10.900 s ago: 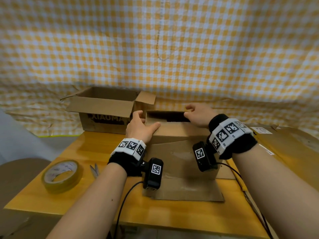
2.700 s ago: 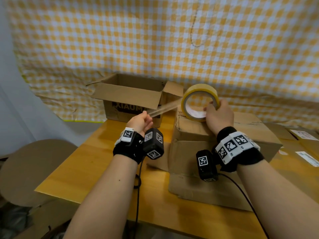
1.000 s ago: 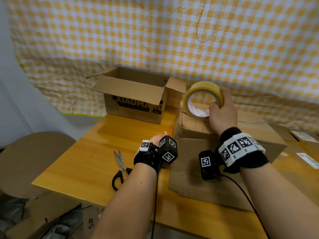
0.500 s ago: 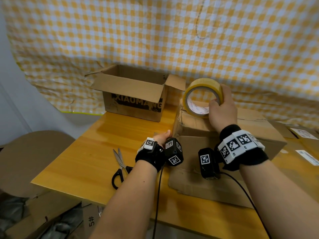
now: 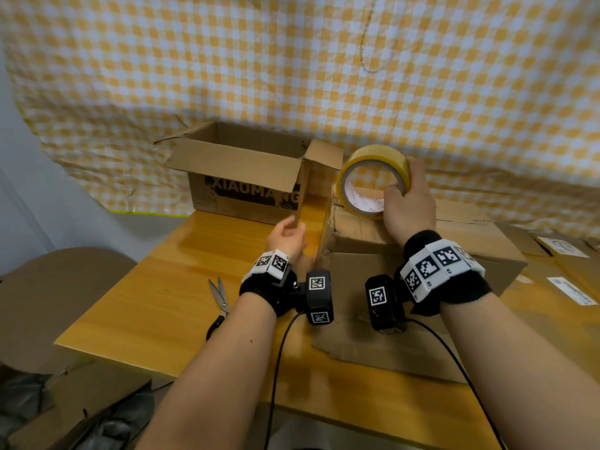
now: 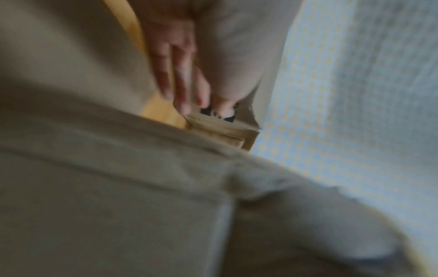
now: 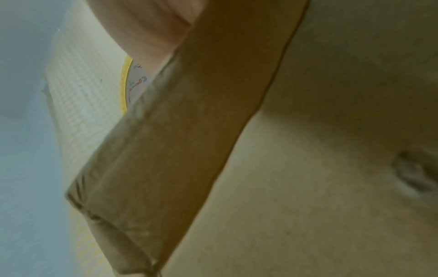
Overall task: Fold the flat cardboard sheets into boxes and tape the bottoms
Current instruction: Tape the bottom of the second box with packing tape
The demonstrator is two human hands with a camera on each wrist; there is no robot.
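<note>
Behind, open box (image 5: pixel 246 177), nothing visible inside.

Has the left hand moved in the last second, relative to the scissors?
Yes. The left hand has gone up and away from the scissors, along the box's left side toward the printed box.

Backdrop: yellow-and-white checked fabric sheet (image 5: pixel 292 66), wrinkled, hung across twelve o'clock, its lower edge draped behind the table. Wall: plain pale grey-blue painted wall (image 5: pixel 29 203) at nine o'clock. Furniture: glossy honey-coloured wooden table (image 5: pixel 156 297) at centre; round brown tabletop or board (image 5: pixel 52 297) at eight o'clock, lower than the table. Light: soft, even, reflecting on the varnish.
</note>
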